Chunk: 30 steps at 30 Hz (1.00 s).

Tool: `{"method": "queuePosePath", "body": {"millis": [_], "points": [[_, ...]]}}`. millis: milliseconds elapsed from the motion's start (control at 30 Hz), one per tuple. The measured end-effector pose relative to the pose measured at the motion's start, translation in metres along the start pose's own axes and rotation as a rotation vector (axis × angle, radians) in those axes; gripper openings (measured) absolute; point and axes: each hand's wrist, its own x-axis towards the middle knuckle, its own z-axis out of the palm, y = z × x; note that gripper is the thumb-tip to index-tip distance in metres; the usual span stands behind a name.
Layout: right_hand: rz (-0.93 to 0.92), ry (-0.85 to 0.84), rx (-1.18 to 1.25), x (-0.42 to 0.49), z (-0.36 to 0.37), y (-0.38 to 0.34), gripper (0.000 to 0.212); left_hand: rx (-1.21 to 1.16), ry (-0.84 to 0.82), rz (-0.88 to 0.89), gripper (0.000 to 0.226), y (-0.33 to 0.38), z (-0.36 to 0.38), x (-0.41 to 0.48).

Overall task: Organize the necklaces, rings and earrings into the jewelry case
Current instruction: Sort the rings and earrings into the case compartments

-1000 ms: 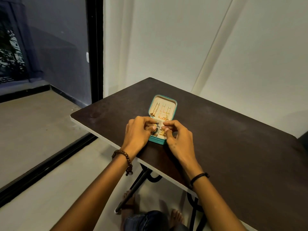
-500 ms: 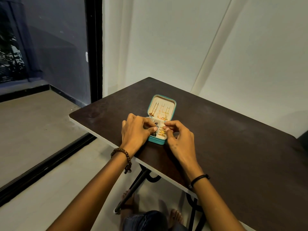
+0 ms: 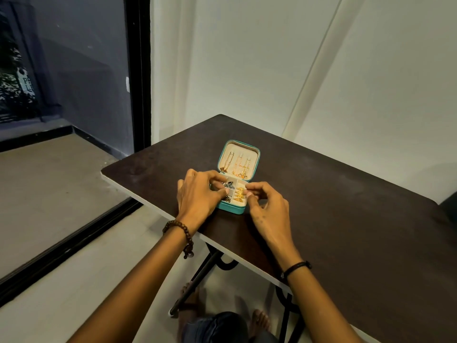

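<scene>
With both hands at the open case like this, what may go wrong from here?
1. The jewelry case sits near the front edge of the table, so a pull from the left hand or right hand could tip it off.
2. The necklaces hang in the open lid; closing it quickly may tangle or trap them.
3. Both hands work right beside the gold rings and might knock one out.

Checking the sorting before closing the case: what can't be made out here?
Head view only:
- Left compartments of the case: mostly covered by the left hand.
- Whether the right hand pinches anything: too small.
- gold pieces: rings or earrings, too small to tell.
- necklaces in the lid: count blurred.
</scene>
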Motion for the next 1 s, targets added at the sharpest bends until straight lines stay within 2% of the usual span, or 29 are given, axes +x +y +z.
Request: {"method": "queuePosePath", "body": {"millis": [167,400,500,600,700,900,1000], "points": [[-0.004,0.003,-0.024,-0.002,-0.002,0.000,0.015,-0.029,0.049,-0.009,0.025,-0.004,0.004,-0.002],[-0.137,-0.128,-0.233,0.001,0.003,-0.012,0.020,-0.109,0.114,-0.038,0.021,-0.007,0.000,-0.010],[-0.081,-0.219,-0.400,0.011,0.005,-0.020,0.025,-0.125,0.117,-0.045,0.021,-0.007,-0.002,-0.012],[-0.042,-0.284,-0.475,0.020,0.004,-0.030,0.020,-0.137,0.111,-0.050,0.021,-0.006,-0.003,-0.013],[-0.098,-0.335,-0.574,0.027,0.003,-0.035,0.017,-0.145,0.107,-0.054,0.021,-0.006,-0.004,-0.013],[-0.331,-0.439,-0.794,0.038,0.002,-0.044,0.020,-0.167,0.103,-0.037,0.021,-0.009,-0.004,-0.016],[-0.310,-0.426,-0.774,0.040,0.002,-0.044,0.019,-0.193,0.087,-0.053,0.019,-0.011,-0.004,-0.015]]}}
